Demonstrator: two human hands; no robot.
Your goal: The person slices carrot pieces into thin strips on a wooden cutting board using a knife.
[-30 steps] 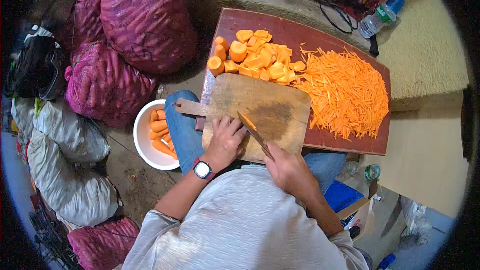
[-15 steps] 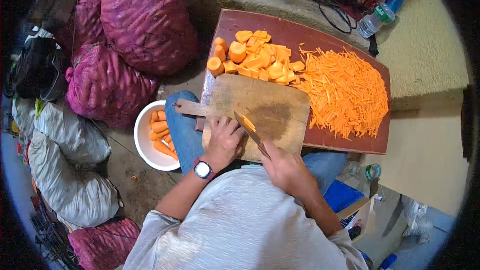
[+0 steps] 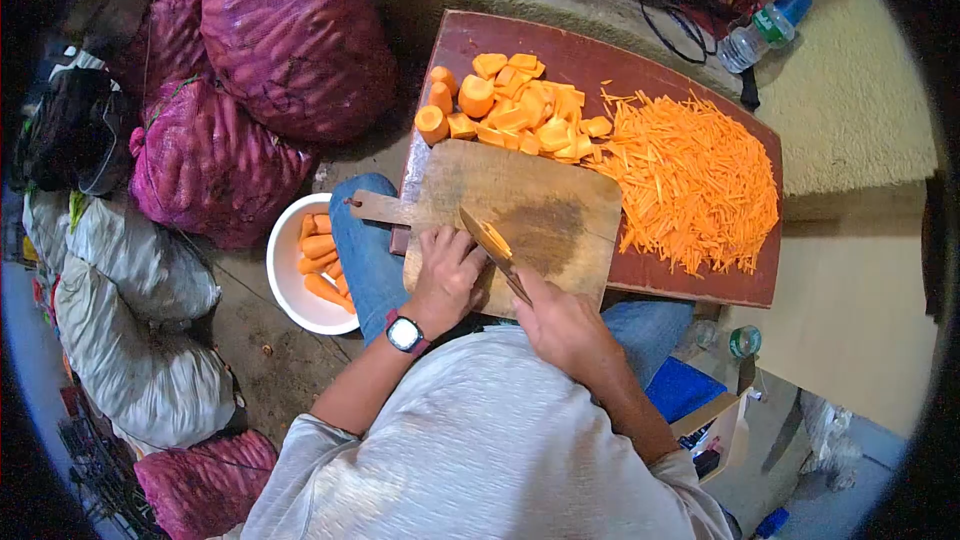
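At the near edge of the cutting board (image 3: pixel 520 215), the right hand (image 3: pixel 565 325), its grip closed on the knife (image 3: pixel 492 248), has drawn the blade nearer the left hand (image 3: pixel 447 275), which presses a carrot piece (image 3: pixel 497 240) flat, suggesting another cut under way.

Orange carrot slice (image 3: pixel 497 240) on steel-grey knife blade (image 3: pixel 487 244), right by the left fingers (image 3: pixel 467 249). Pale brown wooden cutting board (image 3: pixel 545 210) under the fingers, darker stain mid-board. Past the fingertips: bright orange carrot chunks (image 3: pixel 515 112) and orange shreds (image 3: pixel 690 180) on dark red-brown board (image 3: pixel 600 65). White bowl (image 3: pixel 285 280) left of fingers, orange carrots inside. Magenta mesh sacks (image 3: pixel 295 35). Blue jeans (image 3: pixel 365 260), heathered grey shirt (image 3: pixel 480 440), black watch with red band (image 3: pixel 405 335).
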